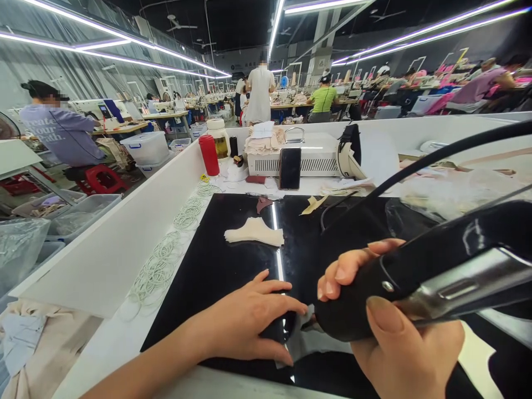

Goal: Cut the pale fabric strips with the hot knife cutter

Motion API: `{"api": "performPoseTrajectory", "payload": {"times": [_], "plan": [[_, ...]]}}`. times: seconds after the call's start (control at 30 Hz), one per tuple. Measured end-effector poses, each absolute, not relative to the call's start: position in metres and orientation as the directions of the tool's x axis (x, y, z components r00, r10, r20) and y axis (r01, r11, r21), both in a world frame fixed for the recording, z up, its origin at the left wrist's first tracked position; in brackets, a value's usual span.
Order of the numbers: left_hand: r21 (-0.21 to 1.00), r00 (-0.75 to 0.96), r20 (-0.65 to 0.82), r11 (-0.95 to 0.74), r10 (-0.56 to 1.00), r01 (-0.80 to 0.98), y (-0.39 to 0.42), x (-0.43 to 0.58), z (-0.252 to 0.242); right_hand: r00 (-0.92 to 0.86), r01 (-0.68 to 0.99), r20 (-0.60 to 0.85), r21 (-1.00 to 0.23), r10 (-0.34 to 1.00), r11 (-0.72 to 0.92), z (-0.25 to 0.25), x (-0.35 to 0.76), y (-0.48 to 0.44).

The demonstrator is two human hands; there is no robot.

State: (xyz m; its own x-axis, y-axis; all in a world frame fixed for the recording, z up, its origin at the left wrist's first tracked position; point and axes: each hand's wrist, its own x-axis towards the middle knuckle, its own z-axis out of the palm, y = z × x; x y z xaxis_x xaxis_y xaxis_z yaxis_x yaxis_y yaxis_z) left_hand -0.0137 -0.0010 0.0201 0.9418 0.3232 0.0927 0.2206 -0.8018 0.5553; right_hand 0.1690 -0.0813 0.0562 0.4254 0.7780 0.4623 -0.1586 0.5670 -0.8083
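My right hand (405, 354) grips a black corded hand tool (469, 238) with a metal lever along its side; the thumb lies by the metal part. The tool's rounded end is low over a thin grey fabric piece (303, 343) on the glossy black board (199, 282). Fingers spread, my left hand (249, 318) rests with its fingertips at the grey piece's left edge. The tool and my right hand hide part of that piece. Farther back lies a stack of cut cream fabric pieces (254, 231). A pale cut piece (477, 360) shows at lower right.
Looped pale green cord (160, 266) runs along the board's left side. Behind stand a red tumbler (208, 156), a phone (290, 168) and a white vented box (316, 158). The tool's thick black cable (449, 152) arches across the right. Other people sit and stand farther off.
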Motion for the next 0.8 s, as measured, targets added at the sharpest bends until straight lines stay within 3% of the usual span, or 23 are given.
{"api": "performPoseTrajectory", "payload": {"times": [0.27, 0.53, 0.8], "plan": [[0.600, 0.935, 0.095, -0.769, 0.343, 0.221, -0.002, -0.013, 0.015, 0.408, -0.184, 0.408, -0.839, 0.817, 0.512, 0.049, 0.178, -0.094], [0.668, 0.946, 0.031, -0.711, 0.321, 0.219, 0.001, -0.013, 0.011, 0.593, -0.188, 0.337, -0.825, 0.731, 0.533, 0.045, 0.192, -0.103], [0.666, 0.945, 0.099, -0.726, 0.312, 0.170, -0.002, -0.014, 0.010, 0.509, -0.093, 0.498, -0.779, 0.702, 0.620, 0.037, 0.204, -0.099]]}}
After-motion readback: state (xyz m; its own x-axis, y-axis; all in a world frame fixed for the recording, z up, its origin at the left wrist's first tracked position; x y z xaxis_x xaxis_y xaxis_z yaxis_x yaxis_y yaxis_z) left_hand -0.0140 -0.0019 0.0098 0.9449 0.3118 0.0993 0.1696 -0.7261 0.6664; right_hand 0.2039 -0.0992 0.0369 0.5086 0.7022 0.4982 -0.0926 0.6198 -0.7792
